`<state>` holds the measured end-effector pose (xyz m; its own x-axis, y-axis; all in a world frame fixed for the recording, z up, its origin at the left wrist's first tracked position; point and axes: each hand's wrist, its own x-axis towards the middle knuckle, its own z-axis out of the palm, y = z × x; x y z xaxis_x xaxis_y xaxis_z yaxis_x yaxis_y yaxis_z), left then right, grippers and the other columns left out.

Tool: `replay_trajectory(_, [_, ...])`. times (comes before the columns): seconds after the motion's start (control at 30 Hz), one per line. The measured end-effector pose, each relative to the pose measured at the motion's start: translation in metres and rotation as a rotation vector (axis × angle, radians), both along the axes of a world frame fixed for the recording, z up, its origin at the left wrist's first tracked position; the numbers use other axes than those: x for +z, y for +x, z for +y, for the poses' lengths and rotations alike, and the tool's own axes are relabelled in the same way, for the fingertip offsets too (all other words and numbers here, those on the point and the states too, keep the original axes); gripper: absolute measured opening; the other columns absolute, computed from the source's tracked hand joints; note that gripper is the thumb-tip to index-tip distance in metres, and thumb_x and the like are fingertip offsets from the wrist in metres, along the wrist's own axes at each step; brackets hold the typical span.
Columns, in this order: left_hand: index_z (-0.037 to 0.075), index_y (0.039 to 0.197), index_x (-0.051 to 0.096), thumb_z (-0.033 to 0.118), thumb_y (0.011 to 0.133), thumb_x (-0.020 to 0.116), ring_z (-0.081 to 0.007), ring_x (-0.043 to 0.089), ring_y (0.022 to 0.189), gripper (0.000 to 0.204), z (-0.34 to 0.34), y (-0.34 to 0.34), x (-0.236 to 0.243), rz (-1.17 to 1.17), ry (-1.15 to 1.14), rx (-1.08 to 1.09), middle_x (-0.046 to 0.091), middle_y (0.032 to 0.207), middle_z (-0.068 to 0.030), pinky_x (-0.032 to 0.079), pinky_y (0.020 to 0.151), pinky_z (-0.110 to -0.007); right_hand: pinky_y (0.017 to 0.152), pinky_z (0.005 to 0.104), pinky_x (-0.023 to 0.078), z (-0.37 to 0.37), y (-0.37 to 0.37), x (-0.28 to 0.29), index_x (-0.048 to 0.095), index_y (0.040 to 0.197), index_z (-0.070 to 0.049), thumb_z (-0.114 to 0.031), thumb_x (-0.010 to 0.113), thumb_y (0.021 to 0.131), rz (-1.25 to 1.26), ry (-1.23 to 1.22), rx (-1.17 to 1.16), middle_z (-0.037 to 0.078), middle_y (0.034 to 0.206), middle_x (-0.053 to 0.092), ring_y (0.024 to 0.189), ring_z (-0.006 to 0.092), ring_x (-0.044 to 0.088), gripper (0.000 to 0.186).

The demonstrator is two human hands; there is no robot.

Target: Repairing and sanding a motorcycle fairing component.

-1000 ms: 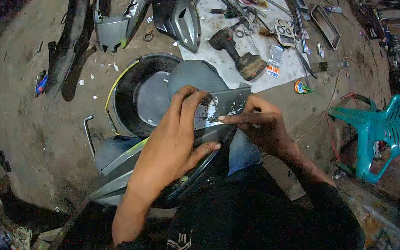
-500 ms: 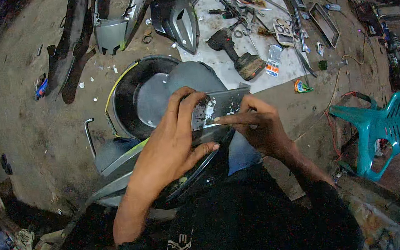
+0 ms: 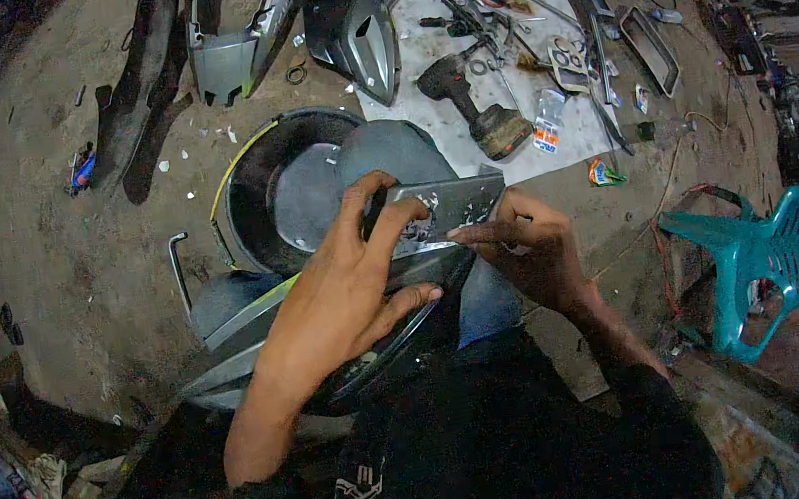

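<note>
A dark grey motorcycle fairing panel (image 3: 462, 203) lies across my lap, its upper face speckled with white flakes and scraped marks. My left hand (image 3: 327, 274) grips it from the left, fingers bent over the upper face and thumb stretched along the lower part. The tip of my left index finger touches the speckled patch. My right hand (image 3: 535, 242) is closed at the panel's right end. Its index finger points left and presses near the ridge below the flakes. Whether a small thing sits in its curled fingers cannot be made out.
Beyond the panel stands a black tub (image 3: 242, 205) with grey material in it. A cordless drill (image 3: 477, 108) and several tools lie on a white sheet (image 3: 548, 154). More fairing pieces (image 3: 362, 37) are at the back. A teal plastic chair (image 3: 738, 255) is at the right.
My left index finger has bent further onto the speckled patch, covering the white area. My right hand and its fingertip have shifted slightly right along the panel.
</note>
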<state>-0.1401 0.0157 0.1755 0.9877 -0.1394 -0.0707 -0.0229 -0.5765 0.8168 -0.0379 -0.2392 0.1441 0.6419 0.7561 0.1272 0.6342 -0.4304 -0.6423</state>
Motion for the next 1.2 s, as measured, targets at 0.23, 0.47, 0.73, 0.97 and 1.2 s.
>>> replay_trajectory(0.23, [0.007, 0.143, 0.047, 0.027, 0.087, 0.086, -0.0534, 0.053, 0.132, 0.071, -0.001, -0.001, 0.001, 0.004, 0.031, -0.008, 0.041, 0.151, -0.0249, 0.049, 0.109, -0.056, 0.057, 0.0367, 0.046, 0.006, 0.005, 0.007, 0.082, 0.116, -0.025, -0.007, 0.083, 0.088, 0.066, -0.016, 0.049, 0.003, 0.074, 0.052, 0.066, 0.0196, 0.054, 0.033])
replay_trajectory(0.47, [0.004, 0.141, 0.045, 0.028, 0.086, 0.087, -0.0542, 0.054, 0.131, 0.073, 0.0, -0.001, 0.001, -0.04, 0.045, 0.019, 0.041, 0.15, -0.0253, 0.049, 0.109, -0.056, 0.06, 0.0383, 0.049, 0.014, 0.012, 0.016, 0.082, 0.115, -0.021, -0.004, 0.08, 0.087, 0.141, 0.002, 0.137, 0.005, 0.078, 0.056, 0.069, 0.0223, 0.059, 0.033])
replay_trajectory(0.73, [0.004, 0.141, 0.045, 0.031, 0.087, 0.086, -0.0556, 0.055, 0.129, 0.074, 0.0, -0.002, -0.003, -0.055, 0.04, 0.022, 0.04, 0.15, -0.0252, 0.052, 0.105, -0.057, 0.066, 0.0369, 0.052, 0.017, 0.013, 0.026, 0.082, 0.116, -0.019, -0.003, 0.08, 0.087, 0.227, -0.088, 0.111, 0.005, 0.08, 0.058, 0.072, 0.0219, 0.062, 0.033])
replay_trajectory(0.97, [0.007, 0.141, 0.048, 0.031, 0.088, 0.085, -0.0541, 0.059, 0.125, 0.069, -0.001, 0.0, 0.002, 0.01, 0.022, 0.005, 0.04, 0.151, -0.0234, 0.054, 0.102, -0.056, 0.06, 0.0346, 0.05, -0.009, 0.018, 0.0, 0.082, 0.114, -0.023, -0.005, 0.083, 0.084, 0.05, 0.013, 0.079, 0.003, 0.079, 0.057, 0.069, 0.0184, 0.058, 0.035])
replay_trajectory(1.2, [0.011, 0.136, 0.059, 0.029, 0.089, 0.084, -0.0525, 0.057, 0.129, 0.056, 0.001, 0.001, 0.008, 0.023, 0.068, -0.045, 0.041, 0.151, -0.0265, 0.052, 0.106, -0.054, 0.056, 0.0389, 0.048, -0.001, 0.012, 0.003, 0.076, 0.097, -0.016, -0.016, 0.085, 0.089, 0.006, 0.029, 0.061, 0.004, 0.075, 0.055, 0.065, 0.0216, 0.056, 0.012])
